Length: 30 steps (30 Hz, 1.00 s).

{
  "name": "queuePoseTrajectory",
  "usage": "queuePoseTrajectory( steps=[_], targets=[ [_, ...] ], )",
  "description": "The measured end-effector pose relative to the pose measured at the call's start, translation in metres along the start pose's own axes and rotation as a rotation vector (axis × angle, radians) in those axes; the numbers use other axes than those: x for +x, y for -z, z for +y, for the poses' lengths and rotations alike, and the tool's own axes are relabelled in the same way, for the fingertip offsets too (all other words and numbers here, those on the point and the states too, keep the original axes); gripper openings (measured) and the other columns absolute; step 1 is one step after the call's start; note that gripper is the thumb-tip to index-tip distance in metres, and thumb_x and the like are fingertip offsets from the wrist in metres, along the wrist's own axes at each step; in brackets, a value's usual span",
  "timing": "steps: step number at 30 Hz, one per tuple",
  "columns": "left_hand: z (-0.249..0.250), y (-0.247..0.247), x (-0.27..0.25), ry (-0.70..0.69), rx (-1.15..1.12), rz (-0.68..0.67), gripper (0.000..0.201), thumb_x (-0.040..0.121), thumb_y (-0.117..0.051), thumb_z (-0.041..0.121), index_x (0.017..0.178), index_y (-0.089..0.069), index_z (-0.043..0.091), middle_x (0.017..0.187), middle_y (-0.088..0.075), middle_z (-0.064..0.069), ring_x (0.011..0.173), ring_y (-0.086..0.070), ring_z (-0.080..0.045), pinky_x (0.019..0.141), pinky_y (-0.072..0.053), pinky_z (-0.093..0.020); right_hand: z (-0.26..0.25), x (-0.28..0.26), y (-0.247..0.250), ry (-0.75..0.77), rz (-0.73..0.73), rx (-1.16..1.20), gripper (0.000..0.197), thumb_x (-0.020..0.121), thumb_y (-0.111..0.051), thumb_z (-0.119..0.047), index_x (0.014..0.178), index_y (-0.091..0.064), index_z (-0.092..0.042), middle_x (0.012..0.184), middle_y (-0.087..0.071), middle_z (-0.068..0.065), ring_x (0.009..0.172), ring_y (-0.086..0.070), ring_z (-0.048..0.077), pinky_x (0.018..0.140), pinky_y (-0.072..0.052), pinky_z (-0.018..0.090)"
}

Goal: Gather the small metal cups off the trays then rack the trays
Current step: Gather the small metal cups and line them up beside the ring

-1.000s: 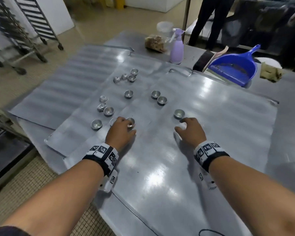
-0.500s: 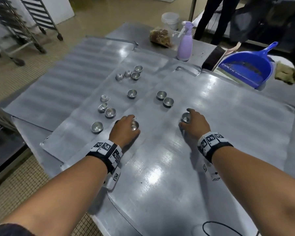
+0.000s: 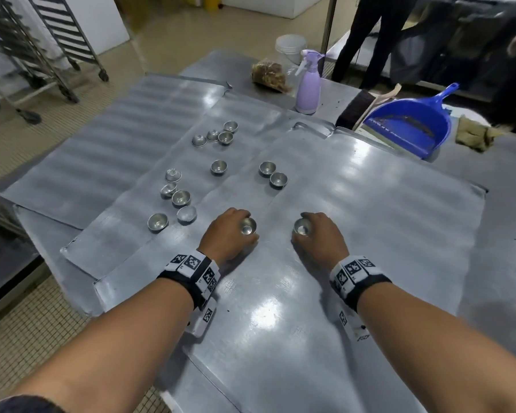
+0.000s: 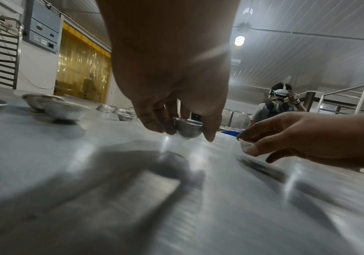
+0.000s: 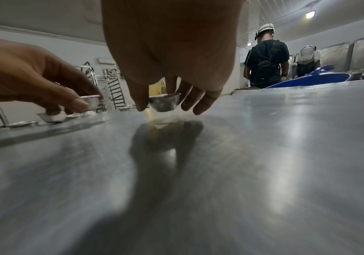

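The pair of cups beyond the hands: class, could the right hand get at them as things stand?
Probably not yet. The tray between is bare, so the way to the pair is free, but the right hand already pinches a cup, leaving little spare grip.

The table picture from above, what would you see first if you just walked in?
First, two hands in the middle of the shiny trays, the left hand and right hand each pinching a little metal cup. Next, more cups scattered to the left. Then the bright blue dustpan at the far right and the purple spray bottle beside it.
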<state>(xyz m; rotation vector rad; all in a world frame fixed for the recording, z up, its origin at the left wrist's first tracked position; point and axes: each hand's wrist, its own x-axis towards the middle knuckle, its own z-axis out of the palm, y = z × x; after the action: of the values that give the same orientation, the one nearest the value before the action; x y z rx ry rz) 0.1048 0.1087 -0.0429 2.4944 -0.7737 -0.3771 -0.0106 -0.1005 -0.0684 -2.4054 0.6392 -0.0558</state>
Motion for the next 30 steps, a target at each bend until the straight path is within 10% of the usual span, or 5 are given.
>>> queuePoseTrajectory(
  steps=[30],
  targets=[
    [0.342, -0.258, -0.202, -0.515, 0.084, -0.435, 0.045, 0.084, -0.072, 0.039, 0.123, -0.063, 0.019, 0.120, -0.060, -0.004, 0.112, -0.059, -0.023, 0.096, -0.044, -0.032, 0.283, -0.380, 0.160, -0.399, 0.211, 0.056, 0.062, 0.078, -0.076, -0.035, 0.135, -0.055, -0.025, 0.136, -0.057, -0.004, 0.125, -0.053, 0.017, 0.103, -0.042, 0.032]
  ],
)
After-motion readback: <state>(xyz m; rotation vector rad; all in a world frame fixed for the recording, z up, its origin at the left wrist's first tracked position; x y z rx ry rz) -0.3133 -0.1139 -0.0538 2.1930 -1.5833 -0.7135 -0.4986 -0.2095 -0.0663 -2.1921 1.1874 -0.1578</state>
